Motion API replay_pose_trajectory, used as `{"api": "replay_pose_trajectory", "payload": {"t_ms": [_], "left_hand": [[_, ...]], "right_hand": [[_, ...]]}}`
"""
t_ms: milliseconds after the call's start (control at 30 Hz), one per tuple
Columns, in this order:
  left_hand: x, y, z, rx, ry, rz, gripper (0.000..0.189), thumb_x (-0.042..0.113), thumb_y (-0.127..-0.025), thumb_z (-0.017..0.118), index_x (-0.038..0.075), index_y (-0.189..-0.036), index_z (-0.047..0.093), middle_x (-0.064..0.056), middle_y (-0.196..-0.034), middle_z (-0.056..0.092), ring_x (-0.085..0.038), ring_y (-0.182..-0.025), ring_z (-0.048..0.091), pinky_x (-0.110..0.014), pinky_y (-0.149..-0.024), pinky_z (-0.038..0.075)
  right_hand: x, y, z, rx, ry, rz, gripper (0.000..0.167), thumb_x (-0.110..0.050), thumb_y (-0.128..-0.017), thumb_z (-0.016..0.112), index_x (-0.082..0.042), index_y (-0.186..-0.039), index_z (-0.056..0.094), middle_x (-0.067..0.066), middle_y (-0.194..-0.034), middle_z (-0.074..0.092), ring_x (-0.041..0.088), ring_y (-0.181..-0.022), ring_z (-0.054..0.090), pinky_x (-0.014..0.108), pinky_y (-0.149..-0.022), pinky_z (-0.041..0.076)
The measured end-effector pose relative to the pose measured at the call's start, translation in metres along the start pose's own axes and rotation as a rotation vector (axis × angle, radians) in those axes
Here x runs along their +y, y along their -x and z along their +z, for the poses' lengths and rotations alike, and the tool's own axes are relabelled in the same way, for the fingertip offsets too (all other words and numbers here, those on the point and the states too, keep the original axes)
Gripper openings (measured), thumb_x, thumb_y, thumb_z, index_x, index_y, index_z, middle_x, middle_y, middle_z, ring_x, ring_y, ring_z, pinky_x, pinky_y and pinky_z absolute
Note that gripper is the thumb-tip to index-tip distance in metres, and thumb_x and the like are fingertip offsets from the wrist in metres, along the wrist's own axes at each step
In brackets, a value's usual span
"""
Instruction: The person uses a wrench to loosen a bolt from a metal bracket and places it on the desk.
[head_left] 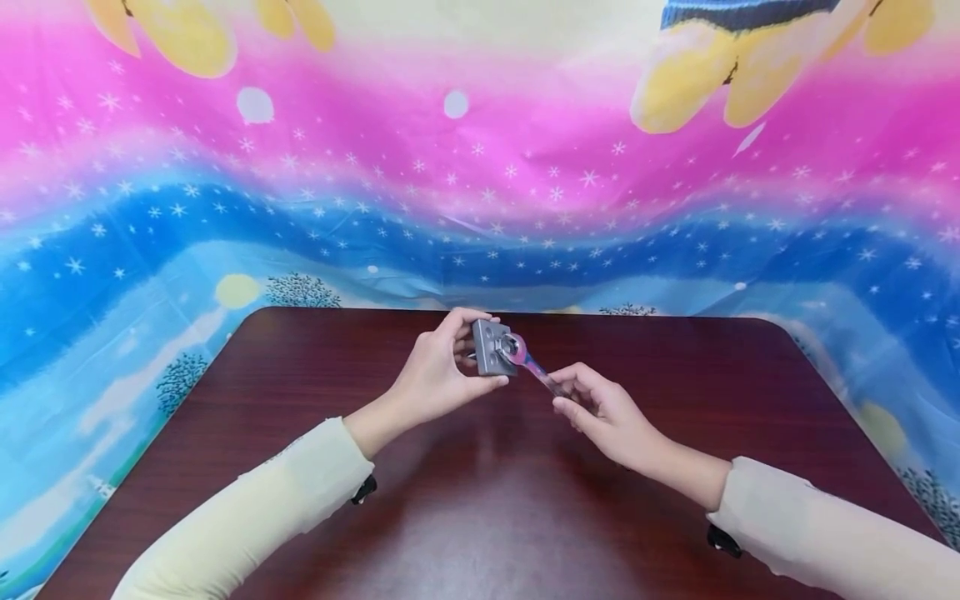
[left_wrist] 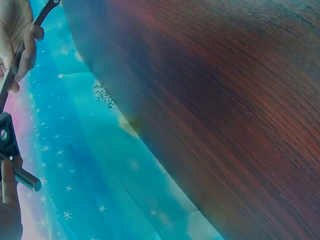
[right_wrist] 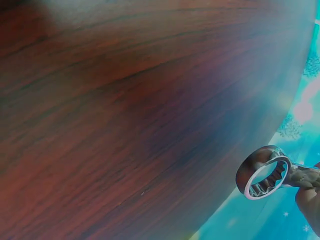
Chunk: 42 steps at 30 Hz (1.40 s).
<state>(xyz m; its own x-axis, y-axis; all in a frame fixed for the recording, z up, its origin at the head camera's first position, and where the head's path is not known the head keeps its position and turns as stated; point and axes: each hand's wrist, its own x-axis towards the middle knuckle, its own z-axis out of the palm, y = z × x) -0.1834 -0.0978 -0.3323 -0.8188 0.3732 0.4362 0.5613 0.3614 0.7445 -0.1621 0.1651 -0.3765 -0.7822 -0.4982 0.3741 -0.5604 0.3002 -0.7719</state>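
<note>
My left hand (head_left: 435, 371) holds a small grey metal block (head_left: 485, 354) above the table, with fingers and thumb at its edges. In the left wrist view a threaded bolt (left_wrist: 28, 180) sticks out of the block, beside a finger. My right hand (head_left: 615, 421) grips a shiny metal wrench (head_left: 537, 370) by its near part. The wrench's far end lies against the block's face, around the fitting there; how it seats is too small to tell. In the right wrist view the wrench's other end is a toothed ring (right_wrist: 267, 175), free of anything.
Below both hands spreads a dark reddish-brown wooden table (head_left: 465, 517) with rounded far corners. A colourful printed cloth (head_left: 480, 192) hangs behind and around it. A dark device (head_left: 723, 540) is strapped under the right sleeve, another (head_left: 364, 490) under the left.
</note>
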Motion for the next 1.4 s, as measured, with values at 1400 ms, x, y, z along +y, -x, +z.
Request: {"api": "replay_pose_trajectory", "payload": {"t_ms": [1400], "left_hand": [[-0.005, -0.006, -0.005, 0.053, 0.040, 0.073, 0.071, 0.009, -0.071, 0.090, 0.008, -0.129, 0.049, -0.006, -0.130, 0.068, -0.017, -0.099, 0.074, -0.023, -0.077, 0.061]], "right_hand": [[-0.005, -0.022, 0.010, 0.079, -0.144, 0.087, 0.020, 0.004, -0.094, 0.060, 0.004, -0.114, 0.062, 0.016, -0.081, 0.062, 0.020, -0.062, 0.055, 0.025, -0.056, 0.052]]}}
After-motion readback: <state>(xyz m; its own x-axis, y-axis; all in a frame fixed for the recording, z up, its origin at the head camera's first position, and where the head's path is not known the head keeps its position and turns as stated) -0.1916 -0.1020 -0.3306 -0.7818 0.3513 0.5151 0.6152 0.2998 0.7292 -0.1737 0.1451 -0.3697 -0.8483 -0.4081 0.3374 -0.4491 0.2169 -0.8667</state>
